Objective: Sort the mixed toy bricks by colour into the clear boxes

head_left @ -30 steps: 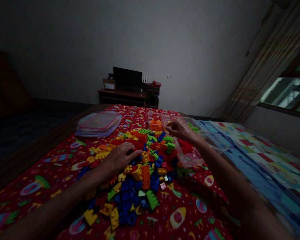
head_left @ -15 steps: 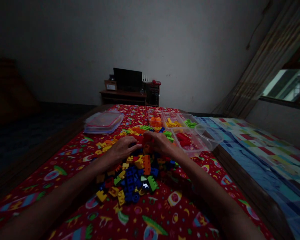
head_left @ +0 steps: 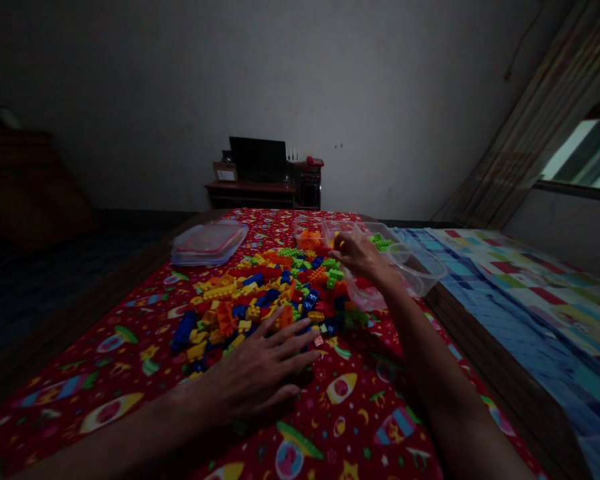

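Observation:
My left hand [head_left: 265, 363] lies flat with its fingers spread, over the near edge of a pile of toy building bricks [head_left: 253, 287] in yellow, blue, orange, green and red. My right hand [head_left: 359, 256] is closed in a pinch on a red toy brick [head_left: 325, 251], at the left side of the clear plastic boxes. Orange bricks [head_left: 310, 239] sit in one compartment and green bricks [head_left: 381, 243] in another. The right hand and forearm partly cover the compartments between and below these.
A stack of clear lids [head_left: 210, 241] lies at the back left of the red patterned cloth [head_left: 340, 427]. To the right of the boxes stands a clear round tub [head_left: 419, 267]. A bed with a checked cover [head_left: 520, 293] borders the table on the right.
Both hands were together over the middle of the pile. The left has come back toward me and spread flat; the right has moved right and away, to the boxes, with the red brick.

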Tool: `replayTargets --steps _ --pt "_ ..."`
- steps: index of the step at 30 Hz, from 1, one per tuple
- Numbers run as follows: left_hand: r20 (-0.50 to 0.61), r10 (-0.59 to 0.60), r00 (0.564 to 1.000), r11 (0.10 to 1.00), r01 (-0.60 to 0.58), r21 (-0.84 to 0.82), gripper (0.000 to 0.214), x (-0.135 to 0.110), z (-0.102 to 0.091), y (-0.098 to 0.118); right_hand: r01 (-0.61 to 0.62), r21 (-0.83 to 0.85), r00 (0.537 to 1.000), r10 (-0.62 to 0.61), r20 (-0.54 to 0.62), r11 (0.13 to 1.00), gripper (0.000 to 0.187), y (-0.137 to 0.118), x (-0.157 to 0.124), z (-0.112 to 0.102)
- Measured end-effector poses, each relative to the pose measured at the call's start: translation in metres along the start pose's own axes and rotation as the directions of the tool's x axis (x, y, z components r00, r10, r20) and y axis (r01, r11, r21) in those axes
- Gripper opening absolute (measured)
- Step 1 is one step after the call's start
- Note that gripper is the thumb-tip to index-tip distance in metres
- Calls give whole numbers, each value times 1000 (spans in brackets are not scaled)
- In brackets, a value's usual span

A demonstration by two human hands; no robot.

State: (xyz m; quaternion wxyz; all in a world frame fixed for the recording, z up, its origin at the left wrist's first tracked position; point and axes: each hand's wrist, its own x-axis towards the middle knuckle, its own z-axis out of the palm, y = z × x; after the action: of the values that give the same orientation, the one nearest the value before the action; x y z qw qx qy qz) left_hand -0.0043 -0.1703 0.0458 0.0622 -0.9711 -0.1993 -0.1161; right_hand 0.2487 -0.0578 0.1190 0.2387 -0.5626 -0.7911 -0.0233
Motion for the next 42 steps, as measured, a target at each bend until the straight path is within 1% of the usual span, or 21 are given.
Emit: replayTargets --steps 2,4,6,8,11,14,17,19,23,26,28,29,30,32,33,35,37,38,39,40,42 --pt "3 7 1000 1000 -7 16 45 1 8 4 -120 -135 992 124 23 984 18 15 -3 -13" --pt "-12 -2 1000 999 3 48 41 4 15 3 -207 -256 972 229 59 944 22 28 -7 -20" --pt "-23 -22 999 997 24 80 37 8 18 -1 -247 -336 952 292 89 909 23 37 -11 -21" --pt "-41 -51 998 994 55 95 35 13 16 -5 -247 -359 949 299 98 900 25 40 -12 -19" --pt "-52 -74 996 992 78 96 35 20 7 -15 -186 -302 969 225 100 935 27 34 -12 -14" --pt "-69 -122 990 987 129 93 34 24 0 -31 -99 -186 985 123 121 978 26 15 -12 -10" --pt "-78 -204 976 975 209 70 31 30 -2 -56 -16 -105 988 32 151 994 22 -9 -14 -6" --pt "-89 -255 963 965 259 31 32 36 -1 -75 60 -89 984 -44 174 994 20 -22 -16 -2" --pt "-108 -385 917 919 370 -133 48 44 -4 -108 151 -108 976 -131 173 983 23 -35 -21 6" --pt "-138 -464 875 879 436 -192 58 31 -16 -114 258 -80 958 -245 148 963 25 -46 -29 9" --pt "-147 -494 857 866 470 -170 58 8 -24 -108 387 -35 918 -381 113 921 24 -59 -36 11" --pt "-148 -501 853 864 483 -143 57 -9 -26 -103 462 -5 883 -460 88 887 23 -68 -40 14" --pt "-140 -511 848 860 501 -97 56 -28 -26 -98 544 23 837 -544 55 839 23 -78 -45 18" --pt "-133 -541 830 837 547 11 55 -72 -19 -87 703 54 710 -704 -18 709 32 -101 -57 30" --pt "-158 -552 819 825 564 42 56 -94 -13 -83 765 43 644 -764 -44 643 37 -112 -63 38" --pt "-188 -581 792 798 599 58 64 -134 2 -76 857 8 514 -856 -49 514 40 -131 -77 57" --pt "-218 -636 740 755 656 22 77 -162 18 -73 919 -19 393 -919 -22 393 34 -141 -88 75" --pt "-210 -649 732 748 663 -1 85 -169 25 -73 934 -28 357 -934 -7 357 32 -143 -92 81" --pt "-196 -651 733 749 662 -13 92 -173 32 -72 940 -37 340 -940 9 339 30 -143 -93 86" --pt "-177 -641 747 761 649 -19 100 -172 37 -72 939 -49 342 -939 24 341 29 -141 -93 90" --pt "-165 -593 788 801 598 -19 108 -160 47 -72 921 -81 386 -922 46 381 27 -136 -88 92"
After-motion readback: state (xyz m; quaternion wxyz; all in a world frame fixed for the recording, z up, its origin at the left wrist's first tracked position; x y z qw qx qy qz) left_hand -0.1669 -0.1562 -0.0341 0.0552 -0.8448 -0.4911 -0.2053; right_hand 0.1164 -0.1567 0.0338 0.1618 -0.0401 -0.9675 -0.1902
